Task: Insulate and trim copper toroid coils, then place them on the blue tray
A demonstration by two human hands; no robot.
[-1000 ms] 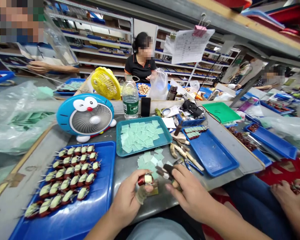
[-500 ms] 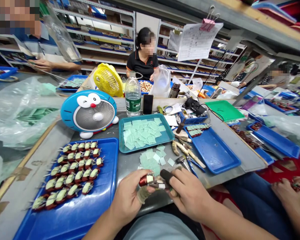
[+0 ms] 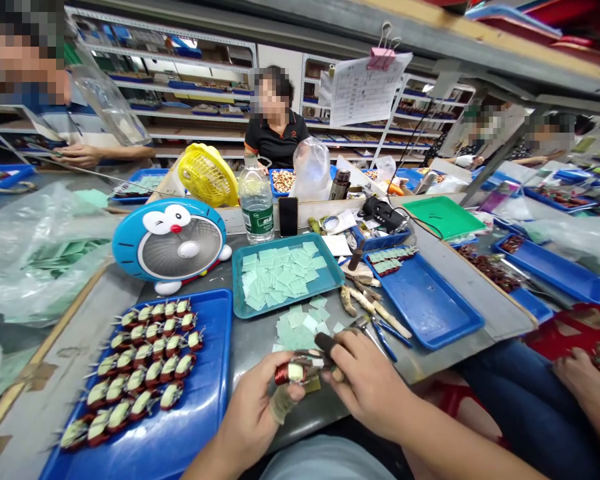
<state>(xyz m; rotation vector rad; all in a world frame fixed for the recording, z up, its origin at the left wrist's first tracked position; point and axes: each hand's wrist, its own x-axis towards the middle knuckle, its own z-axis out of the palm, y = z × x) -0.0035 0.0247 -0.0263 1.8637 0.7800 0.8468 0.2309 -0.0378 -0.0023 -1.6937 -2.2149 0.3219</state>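
My left hand [image 3: 260, 397] pinches a small wire-wound coil [image 3: 290, 373], red-brown copper with a pale yellow face. A fabric-like wrap covers one of its fingers. My right hand [image 3: 363, 370] is closed around a pliers-like metal tool [image 3: 316, 361] with a dark thick grip; its working end lies against the coil's side, and fingers hide much of it. On the left, a blue tray [image 3: 215, 373] carries rows of similar coils [image 3: 143, 373] with wire leads sticking out. Just beyond my hands, pale green square sheets [image 3: 297, 327] lie loose on the table.
A teal tray [image 3: 237, 293] of green squares sits ahead, behind it a blue cartoon fan [image 3: 173, 243], a water bottle [image 3: 257, 207] and a phone [image 3: 289, 217]. To the right are hand tools [image 3: 380, 313] and a blue tray [image 3: 430, 307] with several coils. Co-workers sit opposite and at right.
The head view has shifted slightly, so the scene sits a little lower and further left. The coil has turned a little in my left hand, with the tool still against it.
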